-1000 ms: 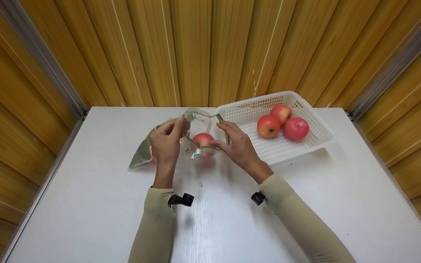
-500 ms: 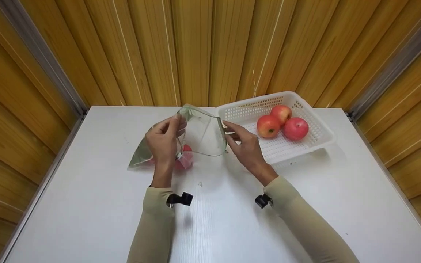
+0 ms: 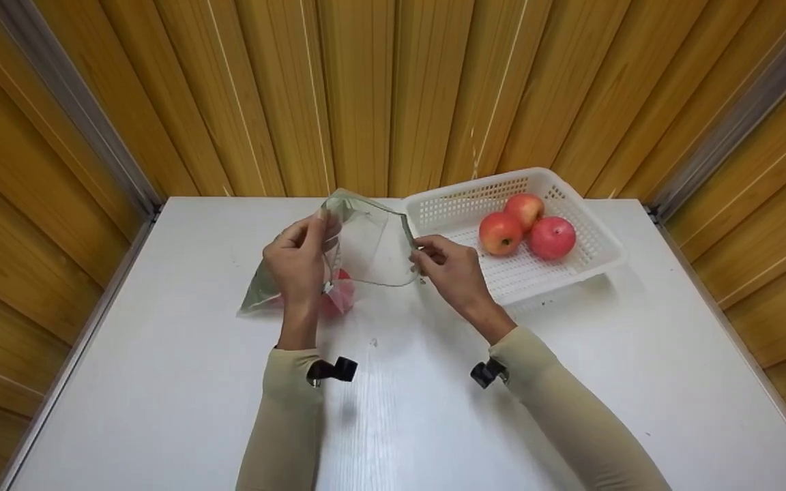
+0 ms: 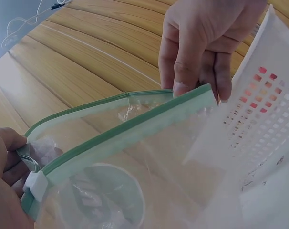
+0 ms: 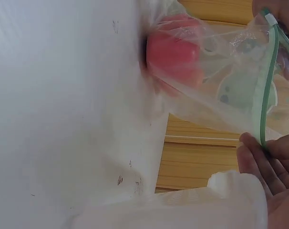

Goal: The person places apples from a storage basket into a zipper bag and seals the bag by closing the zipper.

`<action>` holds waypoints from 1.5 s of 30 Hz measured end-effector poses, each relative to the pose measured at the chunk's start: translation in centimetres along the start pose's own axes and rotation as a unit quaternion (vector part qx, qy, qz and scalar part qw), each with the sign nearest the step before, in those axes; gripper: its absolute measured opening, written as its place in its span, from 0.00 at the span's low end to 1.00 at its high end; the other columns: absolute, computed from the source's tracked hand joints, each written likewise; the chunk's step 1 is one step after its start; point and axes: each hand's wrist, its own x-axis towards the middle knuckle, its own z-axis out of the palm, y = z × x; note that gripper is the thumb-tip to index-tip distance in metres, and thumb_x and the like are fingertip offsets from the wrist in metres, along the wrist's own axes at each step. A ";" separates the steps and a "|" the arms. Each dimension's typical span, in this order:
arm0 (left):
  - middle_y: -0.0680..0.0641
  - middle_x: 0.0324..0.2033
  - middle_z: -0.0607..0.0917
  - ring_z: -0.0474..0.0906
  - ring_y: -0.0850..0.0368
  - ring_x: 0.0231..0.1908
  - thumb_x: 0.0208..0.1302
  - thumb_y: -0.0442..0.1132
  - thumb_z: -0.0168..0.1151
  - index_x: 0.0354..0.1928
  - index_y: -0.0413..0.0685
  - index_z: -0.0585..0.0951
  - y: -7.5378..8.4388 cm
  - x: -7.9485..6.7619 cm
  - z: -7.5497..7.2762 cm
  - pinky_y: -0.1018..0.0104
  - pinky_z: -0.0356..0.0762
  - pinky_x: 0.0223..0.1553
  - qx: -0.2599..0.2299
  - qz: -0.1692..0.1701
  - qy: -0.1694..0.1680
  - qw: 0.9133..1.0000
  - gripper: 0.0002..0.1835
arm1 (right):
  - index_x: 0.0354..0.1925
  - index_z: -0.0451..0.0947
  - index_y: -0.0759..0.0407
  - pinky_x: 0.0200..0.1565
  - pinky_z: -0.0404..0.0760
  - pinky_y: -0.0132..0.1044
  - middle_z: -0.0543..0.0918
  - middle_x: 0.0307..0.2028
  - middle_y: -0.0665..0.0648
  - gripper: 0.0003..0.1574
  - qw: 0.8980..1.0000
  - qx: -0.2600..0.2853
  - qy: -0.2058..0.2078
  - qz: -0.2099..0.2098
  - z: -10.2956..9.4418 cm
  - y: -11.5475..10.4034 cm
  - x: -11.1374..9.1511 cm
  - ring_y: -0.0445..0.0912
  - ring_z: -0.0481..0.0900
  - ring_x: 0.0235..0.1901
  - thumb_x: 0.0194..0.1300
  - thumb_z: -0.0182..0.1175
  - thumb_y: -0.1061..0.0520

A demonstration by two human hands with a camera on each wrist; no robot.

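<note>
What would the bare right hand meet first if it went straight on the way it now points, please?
The right hand pinches the clear plastic bag with green edging, so it meets that first; beyond, perhaps the left hand, though depth is unclear.

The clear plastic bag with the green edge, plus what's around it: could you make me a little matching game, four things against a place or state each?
1 clear green-edged plastic bag
2 white rectangular plastic basket
3 small white plastic slider
4 three round red apples

A inside the basket
B held by the left hand and right hand
C sides full of small holes
D on the bag's green edge

Pairs: 1-B; 2-C; 3-D; 4-A
</note>
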 end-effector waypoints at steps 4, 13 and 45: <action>0.42 0.36 0.93 0.92 0.48 0.35 0.73 0.40 0.71 0.42 0.37 0.92 0.6 0.3 -0.5 0.60 0.89 0.40 -0.006 0.021 0.009 1.000 0.11 | 0.52 0.87 0.67 0.40 0.89 0.34 0.91 0.36 0.56 0.11 0.999 0.018 0.032 -0.003 -0.2 0.0 1.2 0.49 0.88 0.34 0.73 0.67 0.66; 0.46 0.35 0.93 0.92 0.48 0.36 0.73 0.39 0.71 0.41 0.38 0.93 1.8 0.5 -1.6 0.60 0.89 0.40 -0.001 0.093 0.065 0.994 0.09 | 0.50 0.90 0.65 0.39 0.87 0.31 0.91 0.39 0.58 0.10 0.996 0.015 0.076 -0.040 -0.3 -1.3 3.8 0.45 0.87 0.33 0.74 0.65 0.66; 0.51 0.39 0.93 0.89 0.57 0.36 0.68 0.44 0.76 0.43 0.44 0.94 -0.2 0.5 -1.0 0.69 0.87 0.40 0.142 0.066 -0.051 0.986 0.10 | 0.48 0.88 0.64 0.35 0.81 0.30 0.89 0.34 0.55 0.08 0.999 -0.040 0.027 0.021 -0.7 0.5 2.8 0.44 0.82 0.33 0.76 0.65 0.61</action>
